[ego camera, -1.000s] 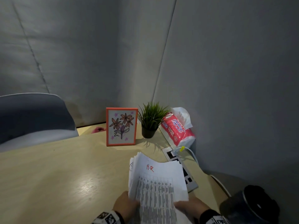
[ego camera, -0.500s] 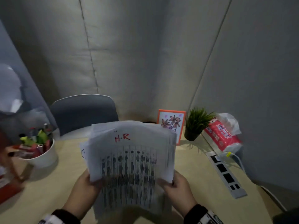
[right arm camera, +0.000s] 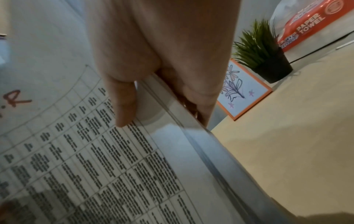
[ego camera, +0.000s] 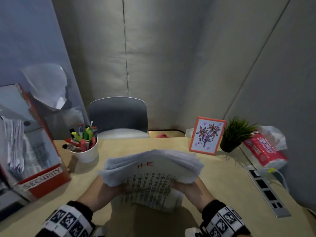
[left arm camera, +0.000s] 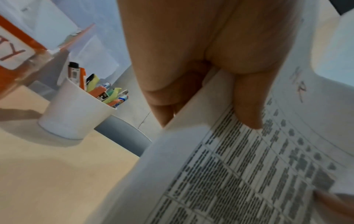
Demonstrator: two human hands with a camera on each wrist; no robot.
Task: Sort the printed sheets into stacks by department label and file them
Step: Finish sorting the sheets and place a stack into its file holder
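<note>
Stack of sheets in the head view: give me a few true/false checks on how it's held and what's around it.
1. Both hands grip the stack of sheets, left hand and right hand at opposite edges. True.
2. The top sheet is marked SECURITY. False: it reads H.R in red; SECURITY is on the red file box.
3. The pen cup stands left of the stack. True.
4. The stack lies flat on the table. False: it is held up and bowed.
5. The framed flower drawing is beside the file box. False: it stands by the potted plant.
</note>
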